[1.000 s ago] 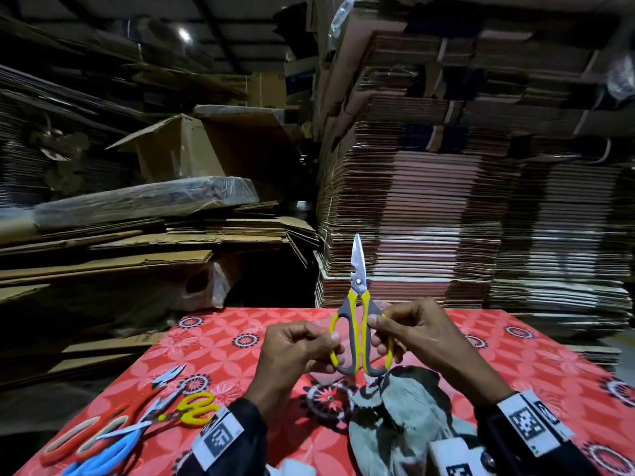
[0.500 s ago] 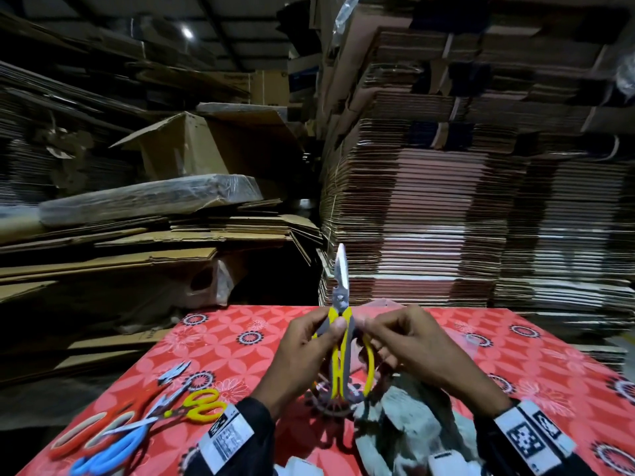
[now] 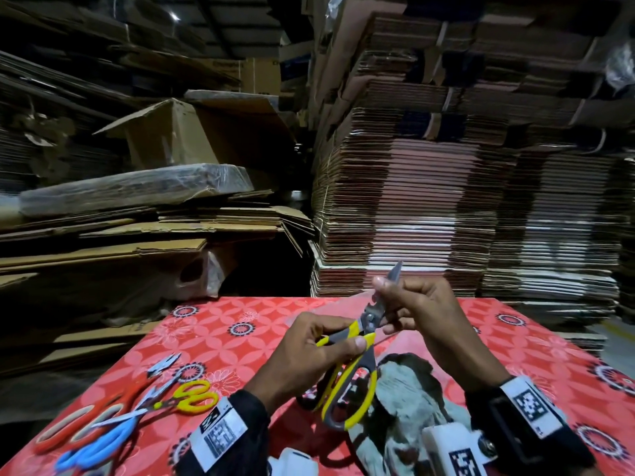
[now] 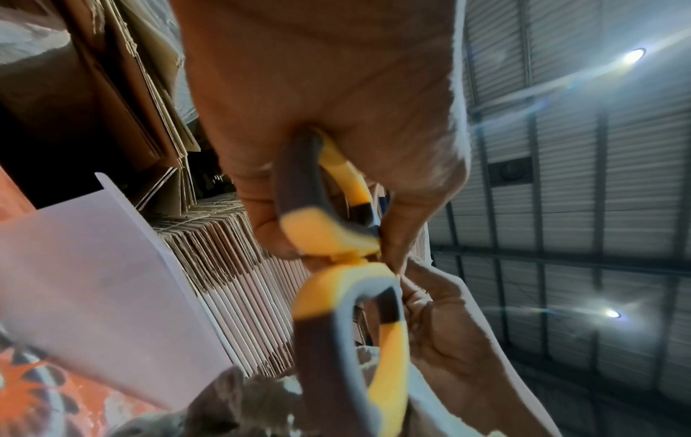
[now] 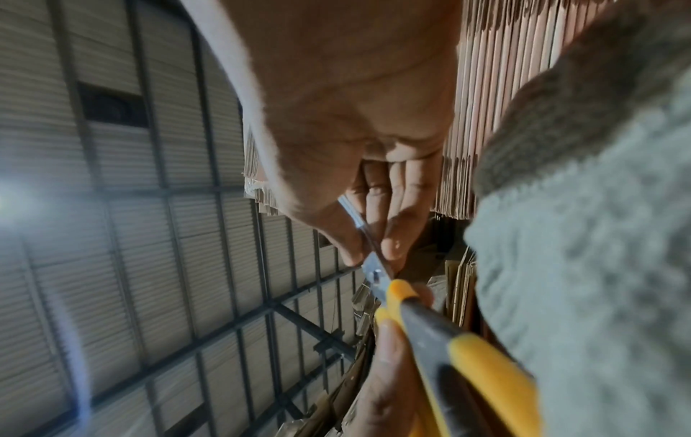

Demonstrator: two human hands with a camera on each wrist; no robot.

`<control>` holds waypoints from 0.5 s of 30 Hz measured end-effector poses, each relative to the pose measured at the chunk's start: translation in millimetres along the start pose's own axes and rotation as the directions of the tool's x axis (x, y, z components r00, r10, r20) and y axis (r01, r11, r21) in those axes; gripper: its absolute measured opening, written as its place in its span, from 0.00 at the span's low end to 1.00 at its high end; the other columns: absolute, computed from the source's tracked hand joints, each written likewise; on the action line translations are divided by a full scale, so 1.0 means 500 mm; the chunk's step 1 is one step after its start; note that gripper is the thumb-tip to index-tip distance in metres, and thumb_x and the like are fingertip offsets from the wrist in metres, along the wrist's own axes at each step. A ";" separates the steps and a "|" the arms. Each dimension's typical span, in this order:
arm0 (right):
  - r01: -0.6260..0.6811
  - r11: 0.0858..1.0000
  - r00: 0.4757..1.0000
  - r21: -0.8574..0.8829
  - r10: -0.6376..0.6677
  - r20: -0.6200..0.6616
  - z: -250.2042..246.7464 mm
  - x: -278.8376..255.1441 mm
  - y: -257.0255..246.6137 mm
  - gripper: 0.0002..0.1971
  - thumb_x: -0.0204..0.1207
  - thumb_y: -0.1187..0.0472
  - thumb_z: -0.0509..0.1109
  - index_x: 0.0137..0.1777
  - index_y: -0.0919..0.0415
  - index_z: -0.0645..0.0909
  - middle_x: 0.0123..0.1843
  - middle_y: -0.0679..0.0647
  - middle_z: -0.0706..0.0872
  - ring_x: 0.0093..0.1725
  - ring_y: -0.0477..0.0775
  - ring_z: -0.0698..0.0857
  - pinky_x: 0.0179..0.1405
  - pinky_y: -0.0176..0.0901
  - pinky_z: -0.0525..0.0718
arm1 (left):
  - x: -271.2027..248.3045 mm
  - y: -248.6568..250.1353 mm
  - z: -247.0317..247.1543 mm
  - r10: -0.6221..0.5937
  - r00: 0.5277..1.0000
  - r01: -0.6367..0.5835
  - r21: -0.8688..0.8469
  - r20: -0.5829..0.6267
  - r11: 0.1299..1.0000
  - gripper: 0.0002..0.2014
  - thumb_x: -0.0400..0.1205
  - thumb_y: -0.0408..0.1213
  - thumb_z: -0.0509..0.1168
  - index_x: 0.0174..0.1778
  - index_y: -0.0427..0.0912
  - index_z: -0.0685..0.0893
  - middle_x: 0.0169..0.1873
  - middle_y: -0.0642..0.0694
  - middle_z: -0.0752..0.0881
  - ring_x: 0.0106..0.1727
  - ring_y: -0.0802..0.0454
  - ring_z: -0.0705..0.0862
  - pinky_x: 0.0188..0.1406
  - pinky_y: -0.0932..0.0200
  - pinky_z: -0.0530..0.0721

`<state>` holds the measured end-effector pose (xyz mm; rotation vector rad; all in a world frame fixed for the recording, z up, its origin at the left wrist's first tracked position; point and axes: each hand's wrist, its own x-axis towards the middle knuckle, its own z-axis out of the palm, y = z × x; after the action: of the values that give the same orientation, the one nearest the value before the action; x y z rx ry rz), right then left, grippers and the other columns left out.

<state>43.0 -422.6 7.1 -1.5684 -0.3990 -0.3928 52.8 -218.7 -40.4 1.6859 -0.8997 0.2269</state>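
Left hand: I see thumb and fingers curled round a handle of the scissors.
Right hand: higher — pinching the closed steel blades, tilted up-right.
Scissors: yellow-grey looped grips, held in the air above a crumpled grey cloth.
Worktop: red flowered cover — spare scissors lying at left.

Black sleeves, white wristbands printed with square codes

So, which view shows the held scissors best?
The head view: the scissors from tip to loops, left hand on a handle, right hand round the blades. The left wrist view shows only blurred handle loops; the right wrist view, the pivot and a handle.
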 end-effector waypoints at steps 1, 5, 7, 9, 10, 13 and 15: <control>-0.005 1.000 1.000 0.005 0.005 -0.013 0.000 0.000 -0.001 0.18 0.76 0.54 0.77 0.34 0.70 0.89 0.32 0.68 0.90 0.27 0.59 0.89 0.25 0.43 0.87 | 0.000 0.002 0.000 -0.004 1.000 0.004 -0.014 0.005 1.000 0.07 0.86 0.34 0.72 0.50 0.37 0.95 0.30 0.61 0.86 0.31 0.67 0.81 0.36 0.70 0.77; -0.014 0.999 0.997 0.036 0.017 -0.069 -0.005 0.005 0.001 0.33 0.84 0.49 0.70 0.39 0.86 0.82 0.29 0.71 0.85 0.25 0.64 0.88 0.22 0.44 0.85 | -0.001 0.006 0.002 0.017 1.000 -0.017 -0.039 0.011 0.999 0.06 0.84 0.37 0.73 0.44 0.42 0.94 0.26 0.58 0.81 0.28 0.64 0.76 0.32 0.69 0.74; -0.030 0.998 0.998 0.051 0.033 -0.057 -0.002 0.006 -0.001 0.39 0.86 0.42 0.63 0.41 0.86 0.80 0.29 0.72 0.85 0.25 0.64 0.88 0.23 0.44 0.85 | 0.001 0.006 0.000 0.035 0.999 -0.035 -0.054 -0.004 0.998 0.08 0.84 0.39 0.75 0.39 0.48 0.93 0.26 0.56 0.79 0.26 0.61 0.74 0.30 0.68 0.73; -0.097 0.993 0.995 0.073 0.097 -0.004 0.004 0.001 -0.012 0.40 0.84 0.35 0.58 0.43 0.79 0.83 0.32 0.72 0.86 0.27 0.62 0.89 0.25 0.45 0.87 | 0.005 0.001 -0.002 0.067 0.997 -0.069 -0.041 -0.040 0.997 0.13 0.84 0.41 0.73 0.31 0.54 0.89 0.24 0.57 0.76 0.25 0.61 0.71 0.28 0.68 0.70; -0.141 0.988 0.989 0.068 0.137 0.053 0.006 -0.003 -0.018 0.39 0.83 0.34 0.59 0.45 0.77 0.85 0.34 0.71 0.87 0.29 0.62 0.89 0.27 0.46 0.88 | 0.007 -0.001 -0.003 0.073 0.995 -0.076 -0.043 -0.075 0.996 0.14 0.83 0.42 0.72 0.30 0.54 0.89 0.23 0.59 0.75 0.24 0.62 0.69 0.27 0.68 0.68; -0.187 0.976 0.939 -0.108 0.210 0.273 0.014 -0.027 -0.038 0.27 0.73 0.37 0.79 0.51 0.64 0.91 0.37 0.63 0.90 0.32 0.56 0.89 0.31 0.46 0.89 | 0.013 -0.008 -0.003 0.012 0.974 -0.034 -0.096 -0.227 0.995 0.18 0.82 0.48 0.70 0.34 0.37 0.91 0.21 0.56 0.73 0.23 0.61 0.67 0.23 0.65 0.65; -0.155 0.962 0.910 -0.226 0.228 0.346 0.025 -0.049 -0.048 0.24 0.65 0.48 0.89 0.59 0.53 0.90 0.35 0.59 0.89 0.31 0.53 0.88 0.32 0.43 0.87 | 0.016 -0.017 -0.004 -0.039 0.953 -0.003 -0.138 -0.300 0.990 0.27 0.80 0.55 0.70 0.33 0.29 0.84 0.22 0.51 0.70 0.23 0.58 0.65 0.22 0.63 0.63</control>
<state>9.8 -409.7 16.0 -1.8607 -0.5001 0.0244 64.7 -220.2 -41.5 1.4818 -0.6551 0.3908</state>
